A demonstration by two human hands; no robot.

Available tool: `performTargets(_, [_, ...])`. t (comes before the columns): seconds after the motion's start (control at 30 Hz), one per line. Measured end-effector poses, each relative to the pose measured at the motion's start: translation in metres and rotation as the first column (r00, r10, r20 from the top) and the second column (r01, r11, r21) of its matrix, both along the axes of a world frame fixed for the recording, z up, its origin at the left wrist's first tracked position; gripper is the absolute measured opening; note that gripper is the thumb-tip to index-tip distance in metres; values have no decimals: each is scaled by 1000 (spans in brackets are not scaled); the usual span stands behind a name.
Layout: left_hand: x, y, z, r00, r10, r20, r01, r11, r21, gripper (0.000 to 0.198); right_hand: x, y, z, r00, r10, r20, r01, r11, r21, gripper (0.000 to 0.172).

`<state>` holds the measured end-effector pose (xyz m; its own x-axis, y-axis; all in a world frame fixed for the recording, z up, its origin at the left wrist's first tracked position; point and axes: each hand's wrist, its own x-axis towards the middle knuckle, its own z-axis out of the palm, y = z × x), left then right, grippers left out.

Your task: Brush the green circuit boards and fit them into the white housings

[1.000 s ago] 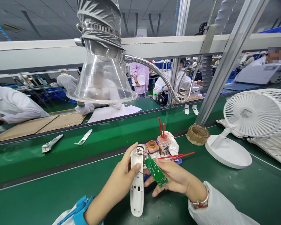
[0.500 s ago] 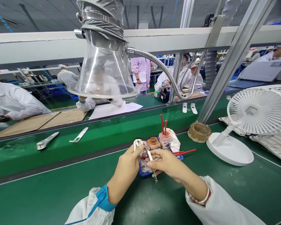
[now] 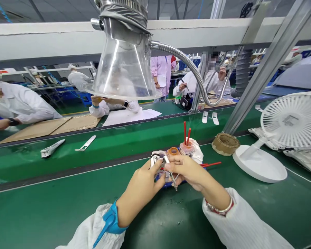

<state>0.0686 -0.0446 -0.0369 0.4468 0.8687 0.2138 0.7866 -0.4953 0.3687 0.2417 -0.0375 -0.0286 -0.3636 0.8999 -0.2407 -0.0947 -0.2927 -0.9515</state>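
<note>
White plastic housing (image 3: 155, 162) gripped close to a metal-tipped tool (image 3: 170, 174)

We hold the housing above a blue tray (image 3: 162, 184), near the middle of the green bench (image 3: 67, 214), with an orange-rimmed pot (image 3: 173, 151) just beyond it. Our left hand (image 3: 141, 193) grips it, its fingers (image 3: 148, 172) curled closed around the casing. Our right hand (image 3: 189, 171) pinches the tool between thumb and fingers (image 3: 182, 166), the tip pointing down and toward us. Both forearms angle inward from the near edge, wrists raised, hands almost touching.

With the tip this near our left hand, a slip could scratch the housing or jab our skin. Loose specks (image 3: 176, 202) on the bench could get into the housing if it is set down there. A wide movement could knock the red sticks (image 3: 186, 134) standing in the pink pot (image 3: 187, 148).
</note>
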Motion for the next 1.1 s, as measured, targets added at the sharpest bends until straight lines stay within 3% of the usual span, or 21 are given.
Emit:
performTargets(0.2, [0, 3, 0, 996, 35, -85, -30, 997, 65, 37, 9, 4, -6, 989, 124, -78, -130, 989, -77, 41])
performTargets(0.4, [0, 8, 15, 999, -32, 36, 36, 991, -127, 29, 6, 2, -4, 996, 46, -70, -50, 997, -53, 37])
performTargets(0.63, [-13, 9, 9, 973, -19, 230, 102, 931, -351, 51, 6, -1, 0, 999, 26, -43, -27, 999, -29, 36])
performTargets(0.97, [-13, 11, 7, 937, 51, 347, 124, 878, -463, 43, 5, -1, 5, 1000, 10, 17, -9, 1000, -14, 41])
performTargets(1.1, [-11, 10, 8, 941, 94, 326, 77, 876, -476, 43, 4, -1, 6, 1000, 13, 28, -13, 1000, -11, 44])
